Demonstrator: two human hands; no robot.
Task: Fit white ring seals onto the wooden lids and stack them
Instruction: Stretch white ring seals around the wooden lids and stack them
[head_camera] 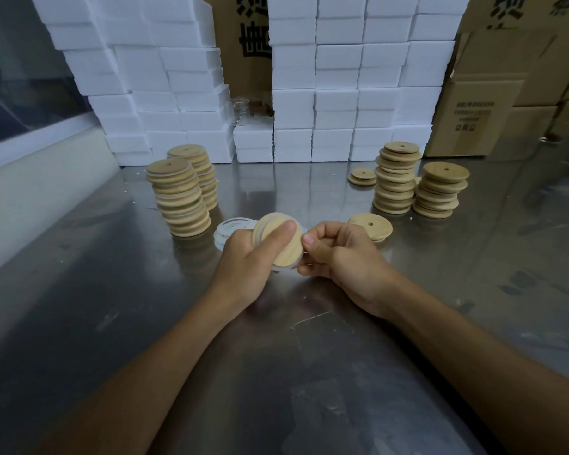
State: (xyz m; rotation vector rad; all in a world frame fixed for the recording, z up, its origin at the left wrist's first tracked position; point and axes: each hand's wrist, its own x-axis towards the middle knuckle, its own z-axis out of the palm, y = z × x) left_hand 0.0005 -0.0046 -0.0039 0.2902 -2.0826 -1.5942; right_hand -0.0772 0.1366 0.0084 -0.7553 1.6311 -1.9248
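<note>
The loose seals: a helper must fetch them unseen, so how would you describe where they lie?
On the steel table, find the two tall lid stacks on the left. At their foot, just behind the left hand, lies a small flat pile of seals. They alone are thin white open rings, not wooden discs.

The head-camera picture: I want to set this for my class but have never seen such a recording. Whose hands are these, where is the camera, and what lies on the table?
There is no machine here: a person wears a camera on the head, looking down at their own bare hands. The left hand grips a wooden lid, its thumb across the face. The right hand pinches at the lid's edge, where a white ring seal shows along the rim. On the metal table stand stacks of lids left and right, loose white rings behind the left hand, and white foam boxes behind.
</note>
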